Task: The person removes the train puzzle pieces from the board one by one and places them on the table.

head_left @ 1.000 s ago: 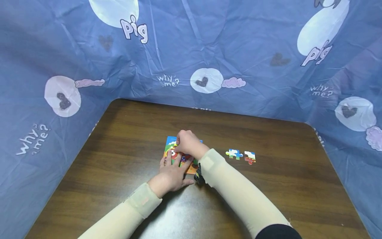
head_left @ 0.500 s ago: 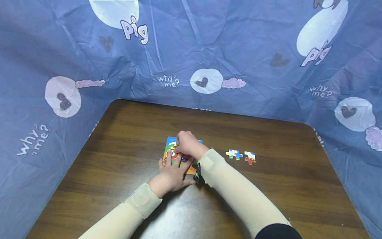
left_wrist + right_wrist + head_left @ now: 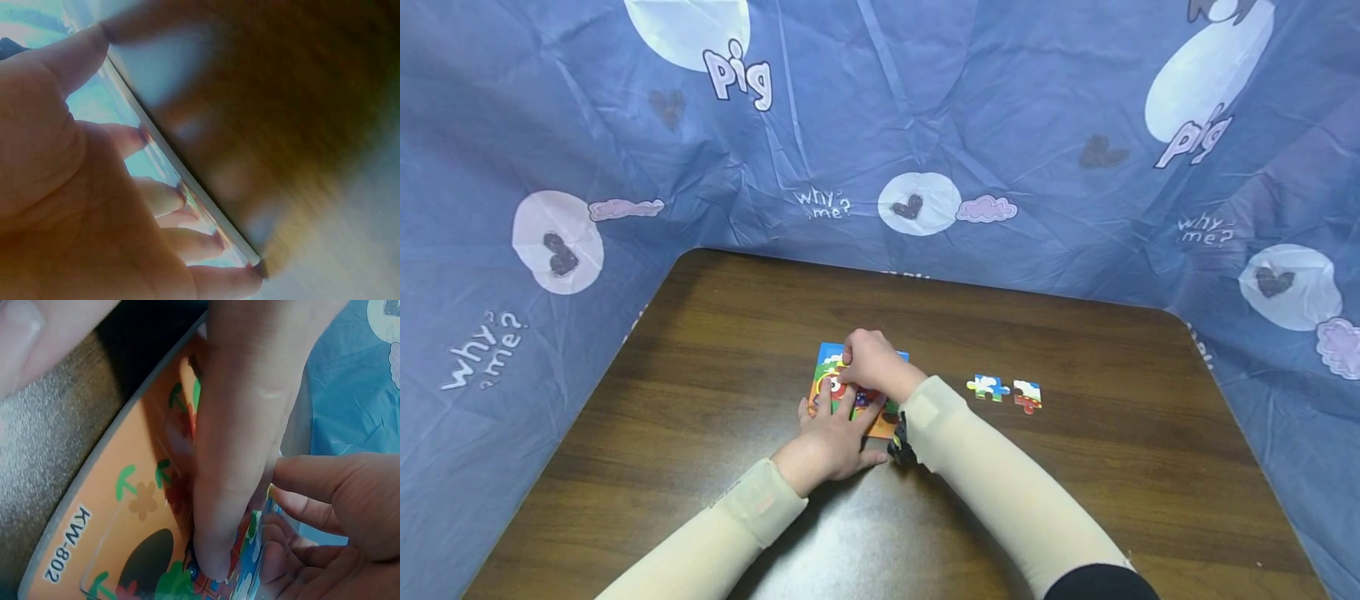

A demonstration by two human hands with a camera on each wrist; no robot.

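Note:
A colourful jigsaw puzzle board [image 3: 883,427] lies flat on the table. My left hand [image 3: 831,437] rests on its near part, fingers spread and extended across the picture. In the left wrist view those fingertips touch the board along its edge, and the thumb sits off to one side. Over the board's upper middle, my right hand [image 3: 876,362] is bent, thumb and fingers pinching a jigsaw piece [image 3: 250,562]. That piece stands tilted up from the board in the right wrist view, beside a left finger [image 3: 234,456]. Much of the picture is hidden under both hands.
Two loose jigsaw pieces lie right of the board: a blue and white one [image 3: 990,387] and a white and red one [image 3: 1027,395]. The brown wooden table [image 3: 737,333] meets a printed blue cloth [image 3: 820,150] at its back and sides.
Almost nothing differs. Both hands hold the same places on the board, with the right hand lowered very slightly.

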